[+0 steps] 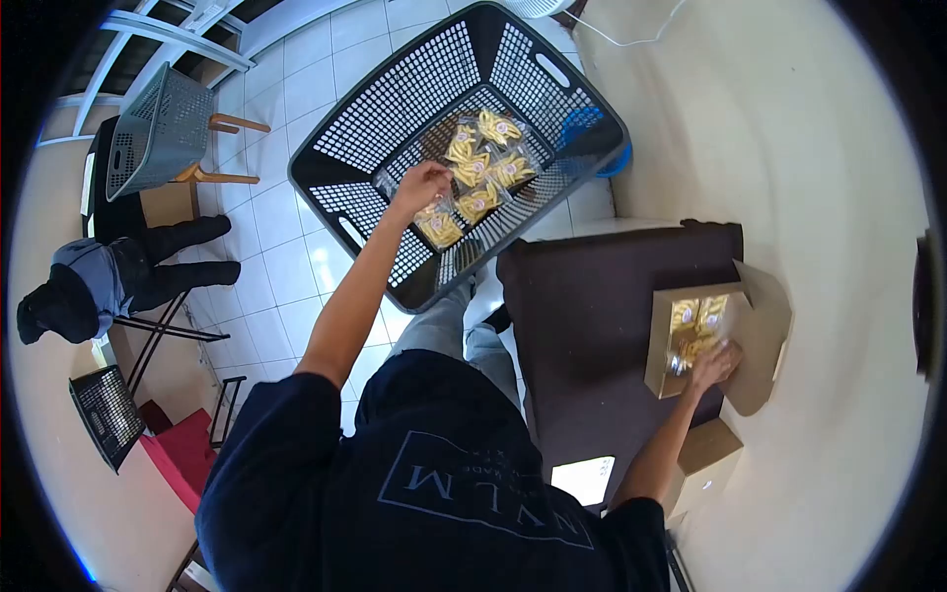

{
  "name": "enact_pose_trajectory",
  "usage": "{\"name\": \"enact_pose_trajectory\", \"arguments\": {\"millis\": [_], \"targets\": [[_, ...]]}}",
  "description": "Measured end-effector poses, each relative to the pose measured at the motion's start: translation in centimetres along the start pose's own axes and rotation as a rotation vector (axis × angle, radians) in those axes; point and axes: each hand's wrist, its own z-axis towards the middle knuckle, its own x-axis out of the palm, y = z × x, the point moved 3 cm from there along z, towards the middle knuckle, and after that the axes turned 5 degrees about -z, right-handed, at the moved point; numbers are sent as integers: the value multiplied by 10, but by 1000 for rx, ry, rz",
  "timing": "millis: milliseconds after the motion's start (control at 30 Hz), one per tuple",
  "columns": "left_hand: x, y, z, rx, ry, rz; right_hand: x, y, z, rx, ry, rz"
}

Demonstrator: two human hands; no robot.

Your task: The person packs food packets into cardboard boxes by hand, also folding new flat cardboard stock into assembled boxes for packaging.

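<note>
A large dark basket [390, 116] with perforated walls stands in front of me. Several clear packets of yellow snacks [477, 203] with round labels lie on its bottom. My left hand [426, 185] reaches over the basket's near left side, its fingers pinched at the edge of a packet. To my right, an open cardboard box [667, 326] holds a few similar snack packets [711, 313]. My right hand [717, 365] is at the box's right side, fingers curled together beside the packets; what is between them is hard to make out.
The box rests on a dark brown covered table [582, 326]. Behind it are a second cardboard box [712, 454] and a lit white screen or sheet [583, 480]. At left, another person [109, 276] is near a grey basket [163, 133] on a wooden-legged stand. A blue container [614, 163] sits behind the dark basket.
</note>
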Motion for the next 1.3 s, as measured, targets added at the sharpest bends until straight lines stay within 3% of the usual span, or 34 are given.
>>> {"name": "enact_pose_trajectory", "arguments": {"millis": [100, 167, 267, 367, 433, 500, 633, 667, 767, 800, 833, 933, 1067, 1133, 1233, 1300], "targets": [[-17, 34, 77, -135, -39, 211, -58, 62, -45, 36, -244, 255], [-23, 45, 120, -133, -129, 624, -68, 77, -77, 142, -151, 502], [-28, 94, 176, -66, -210, 794, -80, 102, -133, 226, -51, 513], [-22, 111, 206, -165, -303, 684, -80, 126, -188, 296, 84, 516], [-12, 123, 214, -219, -350, 621, -68, 112, -222, 205, 203, 439], [-2, 128, 214, -400, -447, 635, -72, 151, -245, 424, 307, 611], [5, 139, 217, -641, -303, 619, -60, 156, -259, 462, 393, 675], [-4, 191, 243, -605, -182, 540, -60, 159, -257, 444, 420, 676], [6, 113, 200, -620, -179, 621, -62, 170, -243, 369, 440, 691], [-6, 174, 233, -434, -78, 462, -63, 178, -234, 312, 439, 705], [-5, 146, 217, -422, -87, 469, -64, 187, -226, 307, 438, 721], [27, 61, 150, -264, -127, -160, -71, 220, -197, 153, 429, 777], [59, -31, 58, -124, 12, -139, -75, 297, -159, 43, 520, 1016], [79, -66, 9, 145, 119, -151, -78, 342, -148, 4, 571, 1174], [119, -110, -75, 294, 250, -262, -89, 387, -142, 11, 684, 1505], [138, -120, -122, 233, 370, -236, -103, 399, -147, -38, 660, 1650]]}}
